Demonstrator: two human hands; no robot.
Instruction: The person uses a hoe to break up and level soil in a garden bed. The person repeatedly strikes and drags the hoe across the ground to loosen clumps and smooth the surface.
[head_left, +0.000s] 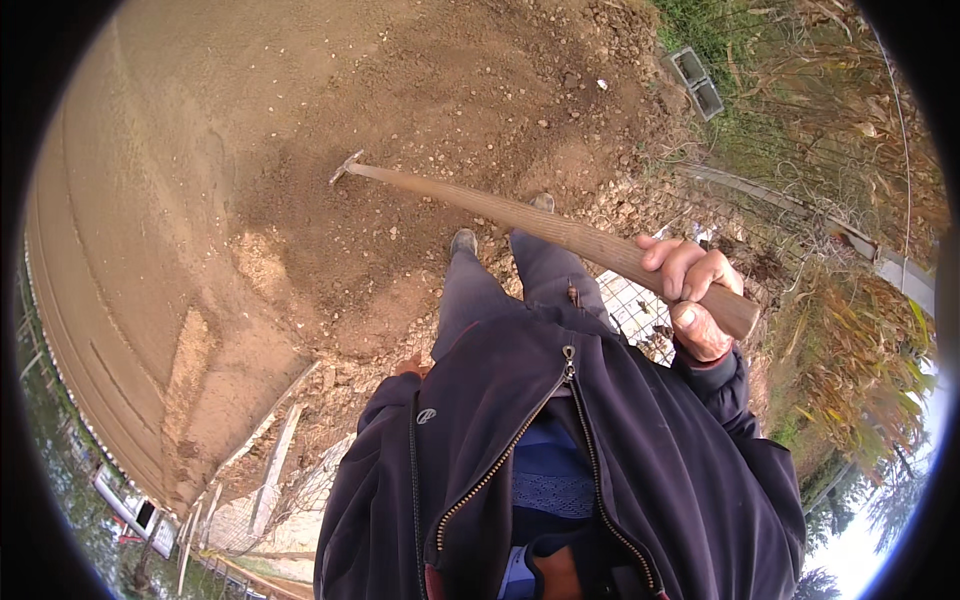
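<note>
My right hand is wrapped around the upper end of a thick wooden handle. The handle slants down and away to the left, ending in a narrow metal head at the soil. Seen nearly edge-on, that head could be a rake's or a hoe's. Only a bit of my left hand shows by my left hip, past the dark jacket sleeve; its fingers are hidden. Both my shoes stand on loose brown dirt strewn with small stones.
A hollow concrete block lies at the upper right beside dry corn plants. Wire mesh is close to my right leg. Wooden boards and more mesh are at lower left. A sawdust-coloured strip crosses the smoothed ground.
</note>
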